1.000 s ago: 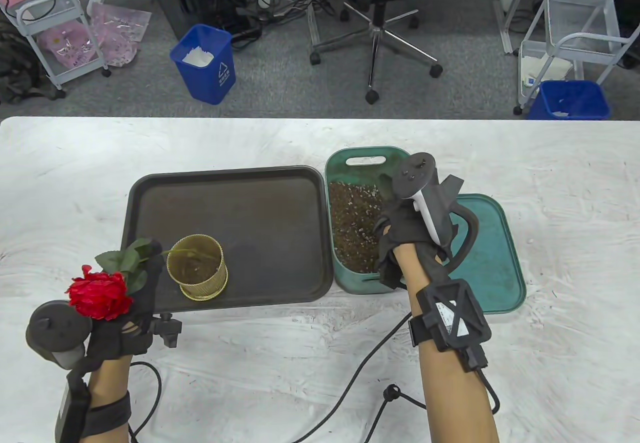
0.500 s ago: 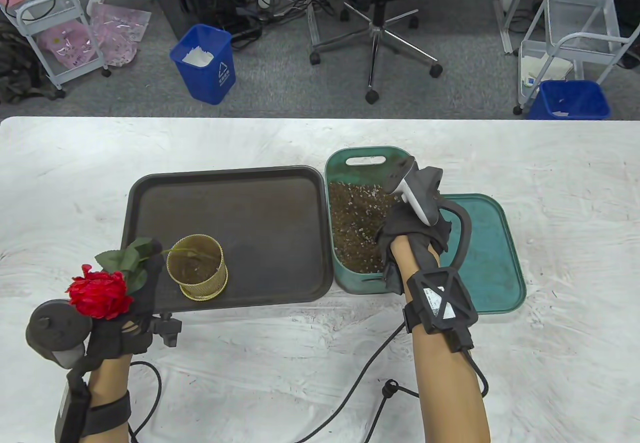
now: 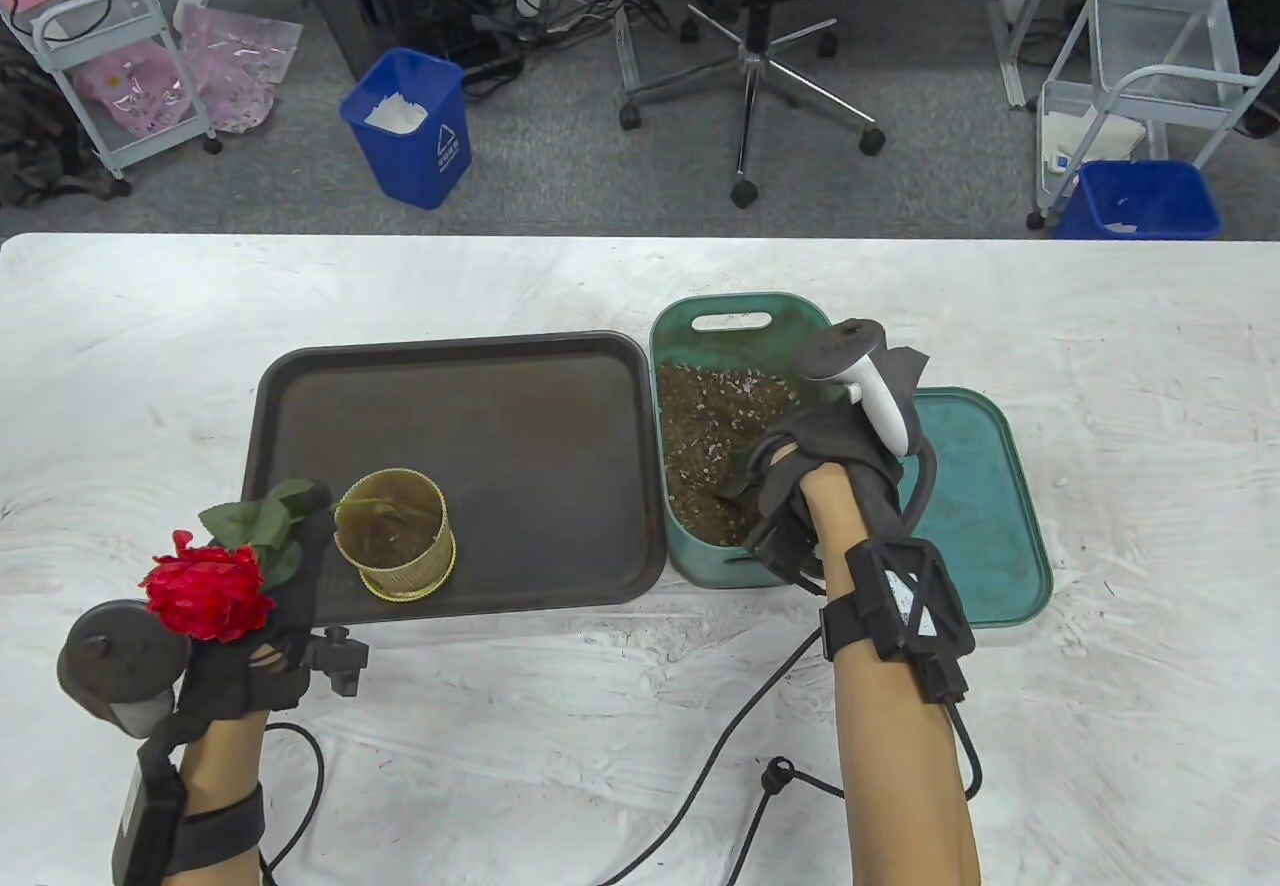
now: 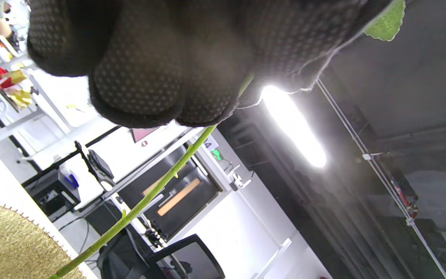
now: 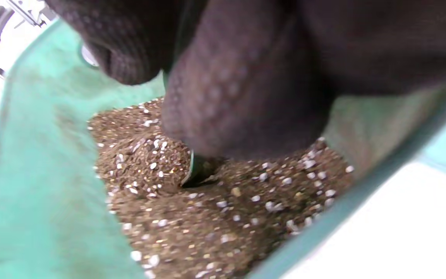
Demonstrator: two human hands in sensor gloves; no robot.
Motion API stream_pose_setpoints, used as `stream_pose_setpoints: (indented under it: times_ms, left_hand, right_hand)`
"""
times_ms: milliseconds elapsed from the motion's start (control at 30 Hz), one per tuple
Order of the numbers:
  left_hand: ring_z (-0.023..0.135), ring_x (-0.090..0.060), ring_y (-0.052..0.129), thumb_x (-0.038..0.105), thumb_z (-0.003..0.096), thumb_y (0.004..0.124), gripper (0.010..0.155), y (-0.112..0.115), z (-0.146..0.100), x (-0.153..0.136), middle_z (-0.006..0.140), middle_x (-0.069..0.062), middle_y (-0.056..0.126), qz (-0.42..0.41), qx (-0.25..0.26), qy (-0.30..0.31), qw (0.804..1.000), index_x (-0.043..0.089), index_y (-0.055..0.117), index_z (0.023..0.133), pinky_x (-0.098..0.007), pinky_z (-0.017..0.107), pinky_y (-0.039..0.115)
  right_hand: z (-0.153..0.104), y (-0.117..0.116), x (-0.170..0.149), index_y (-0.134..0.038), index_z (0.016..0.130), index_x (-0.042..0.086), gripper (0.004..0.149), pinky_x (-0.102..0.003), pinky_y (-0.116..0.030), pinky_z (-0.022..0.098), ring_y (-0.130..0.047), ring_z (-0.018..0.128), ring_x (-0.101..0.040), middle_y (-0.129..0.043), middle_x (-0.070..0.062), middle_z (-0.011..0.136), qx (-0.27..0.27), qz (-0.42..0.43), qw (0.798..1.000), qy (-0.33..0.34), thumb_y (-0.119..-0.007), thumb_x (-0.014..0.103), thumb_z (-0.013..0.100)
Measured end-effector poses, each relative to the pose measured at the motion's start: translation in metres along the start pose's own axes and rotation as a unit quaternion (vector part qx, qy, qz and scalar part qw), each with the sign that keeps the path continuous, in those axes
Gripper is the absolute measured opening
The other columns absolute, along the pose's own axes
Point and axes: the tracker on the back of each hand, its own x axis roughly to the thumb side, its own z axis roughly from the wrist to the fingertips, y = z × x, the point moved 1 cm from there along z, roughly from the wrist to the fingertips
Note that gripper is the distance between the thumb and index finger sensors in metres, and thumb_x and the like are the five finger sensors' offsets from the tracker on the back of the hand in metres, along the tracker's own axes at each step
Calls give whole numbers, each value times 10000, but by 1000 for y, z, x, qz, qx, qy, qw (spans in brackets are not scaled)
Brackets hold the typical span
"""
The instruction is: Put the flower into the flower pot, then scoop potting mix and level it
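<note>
The left hand (image 3: 245, 661) grips the flower (image 3: 208, 594), its stem reaching into the pot (image 3: 393, 533) on the dark tray (image 3: 500, 406). The right hand (image 3: 815, 486) clasps a scoop (image 5: 198, 168) dug into potting mix (image 3: 705, 436) in the green tub (image 3: 735, 311) on a white table (image 3: 1150, 376); office chair (image 3: 770, 16) beyond.

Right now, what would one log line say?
left hand: holds flower, stem in pot | right hand: scoop buried in potting mix

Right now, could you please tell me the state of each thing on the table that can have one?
Flower: tilted, stem end in the pot, held by the left hand.
Flower pot: upright on the dark tray, no mix visible inside.
Green tub: open, partly filled with potting mix.
Green lid: off, flat beside the tub.
Scoop: dug into the mix, gripped by the right hand.
</note>
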Motion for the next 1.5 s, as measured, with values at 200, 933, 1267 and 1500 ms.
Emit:
stream_pose_setpoints:
  times_ms: [200,933,1267,1500]
  left_hand:
    - [455,-291,1052,421,411,851,427,0,0,0,682,-4,997,4,-1,2,1000,250,904,799,-447,448,864]
    - [453,-291,1052,421,410,852,427,1,0,1,681,-3,997,6,-4,6,1000,251,906,798,-447,446,865]
    - [454,-290,1052,420,410,852,428,2,-1,1,682,-3,997,4,-5,7,1000,250,904,799,-446,447,865]
    - [455,-290,1052,421,410,852,428,1,-1,1,682,-3,997,0,-2,2,1000,251,904,799,-446,447,865]
  right_hand:
    - [7,-7,5,-808,806,15,521,-356,-926,45,-1056,156,-240,-1032,-125,464,5,33,999,7,-780,342,401]
    - [8,-9,-14,-783,811,0,527,-343,-955,39,-1078,168,-237,-1028,-128,485,17,213,977,13,-766,328,399]
    - [-13,-2,-18,-782,811,2,527,-345,-957,39,-1080,168,-240,-1028,-128,485,-6,271,962,34,-764,329,398]
    - [-27,0,-22,-783,808,1,527,-343,-958,37,-1082,166,-236,-1029,-127,484,-14,295,954,50,-766,333,399]
